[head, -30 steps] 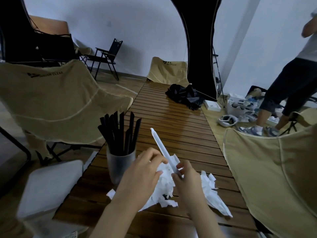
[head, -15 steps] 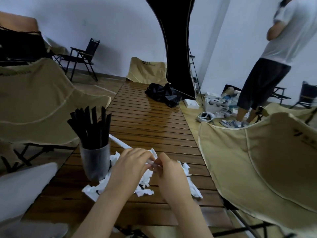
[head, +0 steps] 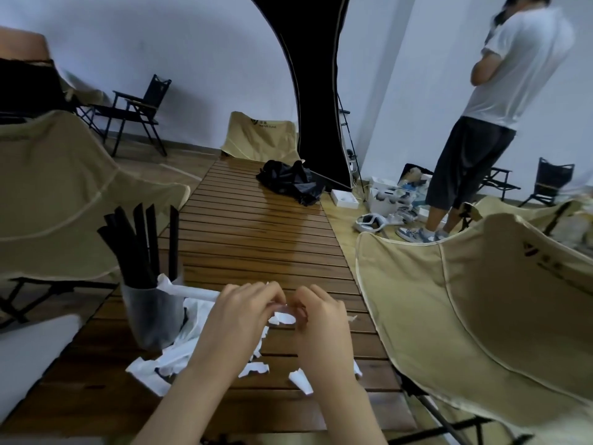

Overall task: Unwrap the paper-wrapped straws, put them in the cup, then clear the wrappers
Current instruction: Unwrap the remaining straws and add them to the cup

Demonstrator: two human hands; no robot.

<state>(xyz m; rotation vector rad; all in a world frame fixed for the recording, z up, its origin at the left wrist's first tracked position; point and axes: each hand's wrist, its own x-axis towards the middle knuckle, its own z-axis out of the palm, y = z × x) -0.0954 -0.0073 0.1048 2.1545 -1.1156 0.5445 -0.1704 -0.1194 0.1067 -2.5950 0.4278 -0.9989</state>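
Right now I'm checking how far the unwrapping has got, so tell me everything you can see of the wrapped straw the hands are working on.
The wrapped straw is a long, thin stick in white paper, lying nearly level just above the wooden table. Its far end, crumpled, sits at the rim of the translucent cup of black straws. Its near end disappears under the left hand; the right hand pinches a paper scrap beside it. No black shows through yet.

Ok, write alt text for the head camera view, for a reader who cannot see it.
Both hands, left hand and right hand, pinch one end of a paper-wrapped straw above torn wrappers on a slatted wooden table. Beside them, a translucent cup holds black straws.
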